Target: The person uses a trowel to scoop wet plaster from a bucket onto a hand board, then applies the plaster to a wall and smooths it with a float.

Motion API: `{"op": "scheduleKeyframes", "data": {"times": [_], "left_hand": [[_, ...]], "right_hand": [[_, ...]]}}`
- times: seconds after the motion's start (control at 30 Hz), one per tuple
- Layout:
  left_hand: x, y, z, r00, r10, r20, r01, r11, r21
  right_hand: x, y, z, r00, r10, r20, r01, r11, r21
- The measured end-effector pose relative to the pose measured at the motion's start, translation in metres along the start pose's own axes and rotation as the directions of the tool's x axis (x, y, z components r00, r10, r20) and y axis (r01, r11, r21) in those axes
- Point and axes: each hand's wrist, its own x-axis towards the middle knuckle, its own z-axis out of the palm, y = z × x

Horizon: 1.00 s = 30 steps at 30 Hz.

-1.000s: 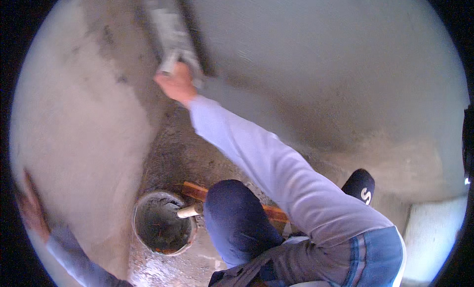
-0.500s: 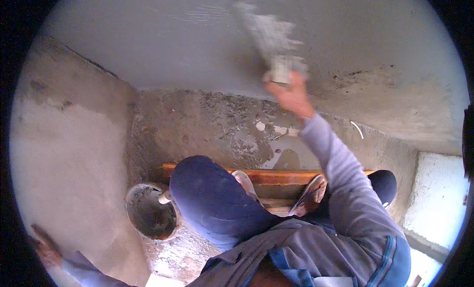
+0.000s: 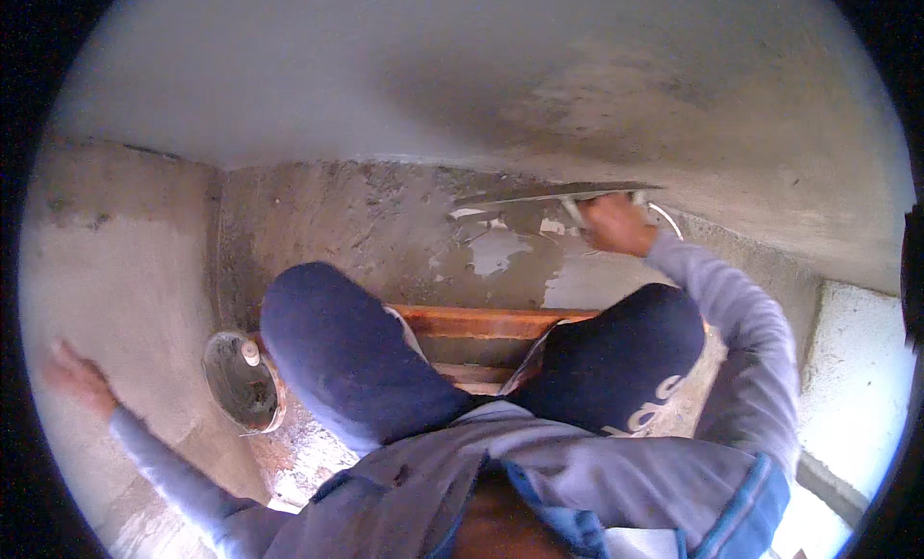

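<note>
My right hand (image 3: 618, 224) is wrapped round the handle of a plastering trowel (image 3: 549, 193). The trowel's long thin blade is seen nearly edge-on, low against the grey wall (image 3: 318, 88) in front of me, close to where it meets the floor. Damp, smooth plaster covers the left and upper part of that wall, while the right side looks rougher and browner. Out at the left, my left hand (image 3: 82, 378) is by the side wall (image 3: 135, 280), fingers outstretched and holding nothing. Slight blur hides whether it touches the surface.
A bucket (image 3: 214, 391) of grey mortar stands by my left knee, a pale tool handle (image 3: 251, 353) showing in it. An orange-brown wooden board (image 3: 481, 321) lies before my feet. Wet splatter and puddles mark the floor (image 3: 371, 241). A thin white strip (image 3: 666, 220) lies at the right.
My right hand has brought the trowel down and rightward from higher on the wall to near its base. My left hand has moved up along the side wall. My knees have shifted in view.
</note>
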Motion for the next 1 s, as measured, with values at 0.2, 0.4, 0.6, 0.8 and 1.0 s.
{"op": "scheduleKeyframes", "data": {"times": [0.2,0.4,0.6,0.8,1.0], "left_hand": [[0.039,0.335,-0.147,0.483,0.778,0.402,0.327,0.266,-0.907],[0.043,0.401,-0.180,0.228,0.841,0.491,-0.132,0.526,-0.840],[0.047,0.430,-0.178,0.063,0.871,0.487,-0.181,0.489,-0.853],[0.029,0.456,-0.160,-0.094,0.876,0.472,-0.202,0.448,-0.871],[0.043,0.497,-0.191,0.009,0.962,0.274,-0.237,0.269,-0.934]], "right_hand": [[0.072,0.013,0.066,0.975,0.208,-0.072,-0.200,0.974,0.109],[0.031,0.022,0.023,0.895,0.382,-0.232,-0.321,0.910,0.262],[-0.096,0.061,-0.040,0.752,0.276,-0.599,-0.108,0.948,0.300],[-0.012,0.025,0.037,0.983,0.185,-0.017,-0.185,0.978,-0.090],[0.033,-0.007,-0.050,0.899,0.137,-0.416,-0.108,0.990,0.092]]}}
